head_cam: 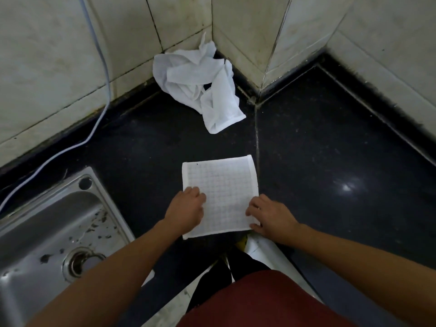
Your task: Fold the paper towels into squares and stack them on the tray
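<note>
While your left hand point(188, 208) and right hand point(269, 214) press spread fingers flat on the towel's point(219, 182) near corners, its long axis runs away from you. Bare counter point(330, 149) lies right of the towel, a sink point(59, 223) left, crumpled towels point(200, 83) beyond. No tray shows.

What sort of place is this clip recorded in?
Most likely a home kitchen: a steel sink set into a dark stone counter, with tiled walls meeting in a corner behind it.
</note>
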`<state>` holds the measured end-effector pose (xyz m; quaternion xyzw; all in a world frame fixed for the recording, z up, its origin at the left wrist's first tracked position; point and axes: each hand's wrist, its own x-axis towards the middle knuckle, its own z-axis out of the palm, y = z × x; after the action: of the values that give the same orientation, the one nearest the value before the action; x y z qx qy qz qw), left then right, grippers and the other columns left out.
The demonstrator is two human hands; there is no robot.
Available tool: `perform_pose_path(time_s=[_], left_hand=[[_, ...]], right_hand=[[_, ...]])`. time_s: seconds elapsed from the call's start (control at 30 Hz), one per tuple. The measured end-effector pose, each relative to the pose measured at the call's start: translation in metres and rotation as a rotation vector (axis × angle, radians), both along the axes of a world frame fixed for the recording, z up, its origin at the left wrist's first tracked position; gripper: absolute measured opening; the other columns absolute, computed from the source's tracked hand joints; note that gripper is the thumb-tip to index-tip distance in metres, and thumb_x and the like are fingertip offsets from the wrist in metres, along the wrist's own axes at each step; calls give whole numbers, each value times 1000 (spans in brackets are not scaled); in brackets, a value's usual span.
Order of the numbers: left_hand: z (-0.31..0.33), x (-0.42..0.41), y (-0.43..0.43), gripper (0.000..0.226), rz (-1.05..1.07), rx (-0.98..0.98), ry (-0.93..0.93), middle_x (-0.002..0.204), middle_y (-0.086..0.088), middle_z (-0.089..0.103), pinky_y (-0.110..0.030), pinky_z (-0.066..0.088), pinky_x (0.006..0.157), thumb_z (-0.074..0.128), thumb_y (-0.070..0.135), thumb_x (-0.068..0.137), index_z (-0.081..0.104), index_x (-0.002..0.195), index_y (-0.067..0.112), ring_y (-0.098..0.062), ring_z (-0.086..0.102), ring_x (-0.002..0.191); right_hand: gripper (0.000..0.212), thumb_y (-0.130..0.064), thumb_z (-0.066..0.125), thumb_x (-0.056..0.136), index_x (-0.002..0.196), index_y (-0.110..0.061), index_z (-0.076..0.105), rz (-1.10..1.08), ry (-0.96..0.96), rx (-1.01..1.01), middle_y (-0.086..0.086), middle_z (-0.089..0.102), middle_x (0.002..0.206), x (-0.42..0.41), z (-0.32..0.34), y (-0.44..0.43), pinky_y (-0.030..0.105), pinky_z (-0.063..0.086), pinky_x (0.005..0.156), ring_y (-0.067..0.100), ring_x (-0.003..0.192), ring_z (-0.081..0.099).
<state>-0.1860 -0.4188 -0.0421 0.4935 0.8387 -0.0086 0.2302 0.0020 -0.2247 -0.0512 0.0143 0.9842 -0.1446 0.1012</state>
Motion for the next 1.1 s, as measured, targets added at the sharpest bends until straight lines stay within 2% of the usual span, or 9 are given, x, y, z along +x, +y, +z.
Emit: perform_pose_path(time_s=[0.1, 0.23, 0.37, 0.43, 0.57, 0.7, 0.87, 0.97, 1.1], left_hand=[[-5, 34, -15, 31, -53, -22, -84, 116, -2, 52, -31, 41, 85, 51, 36, 92, 57, 115, 17, -19, 48, 106], [-15, 62, -27, 49, -78, -42, -77, 116, -3, 49, -33, 40, 85, 54, 55, 85, 54, 116, 17, -20, 45, 108], [-17, 74, -30, 64, -90, -87, -11, 114, -3, 45, -36, 38, 83, 52, 71, 75, 49, 113, 19, -22, 42, 105], [-17, 77, -29, 64, -87, -95, 10, 116, -3, 44, -37, 36, 84, 53, 69, 75, 46, 114, 20, -22, 41, 107], [-17, 78, -26, 58, -77, -107, -4, 116, -3, 46, -37, 36, 87, 55, 64, 78, 47, 113, 19, -23, 41, 108], [-18, 81, -28, 52, -72, -88, -1, 115, -3, 48, -36, 35, 87, 51, 62, 82, 49, 110, 19, -22, 43, 106], [-19, 86, -32, 53, -58, -65, 6, 111, -1, 47, -36, 36, 82, 53, 63, 79, 46, 111, 20, -22, 44, 103], [-18, 88, -31, 37, -29, -3, -18, 108, -1, 48, -34, 37, 80, 53, 49, 85, 49, 105, 19, -21, 46, 100], [-12, 71, -38, 11, 63, 95, -99, 95, 0, 53, -27, 36, 67, 52, 24, 86, 56, 90, 14, -17, 50, 87]], right_hand=[[38, -32, 81, 57, 87, -21, 62, 58, -78, 63, 0, 58, 90, 17, -11, -17, 30, 49, 49, 19, 79, 57], [34, -17, 84, 47, 72, -19, 61, 91, -84, 130, -1, 57, 73, 25, -17, -24, 27, 39, 42, 18, 67, 57], [24, -23, 81, 61, 73, -21, 61, 63, 5, 50, -3, 57, 74, 30, -11, -23, 26, 40, 45, 16, 69, 56], [22, -25, 77, 65, 79, -20, 62, 30, 17, 49, -2, 57, 80, 29, -5, -24, 27, 43, 48, 17, 73, 56], [38, -32, 75, 64, 93, -19, 55, 29, -107, 222, 3, 53, 93, 29, -12, -35, 33, 43, 56, 22, 82, 52], [32, -22, 78, 62, 85, -15, 57, 5, -81, 280, 6, 56, 88, 26, -17, -37, 35, 42, 55, 24, 77, 53], [12, -27, 66, 71, 80, -20, 62, 0, 133, 101, -3, 57, 79, 29, -9, -29, 28, 40, 60, 16, 72, 54], [18, -27, 50, 77, 83, -20, 65, -149, 209, -51, -6, 61, 79, 24, 11, -21, 25, 40, 61, 13, 72, 55], [11, -25, 61, 86, 92, -20, 69, -294, 23, -169, -6, 68, 91, 9, 26, -1, 30, 49, 71, 14, 85, 61]])
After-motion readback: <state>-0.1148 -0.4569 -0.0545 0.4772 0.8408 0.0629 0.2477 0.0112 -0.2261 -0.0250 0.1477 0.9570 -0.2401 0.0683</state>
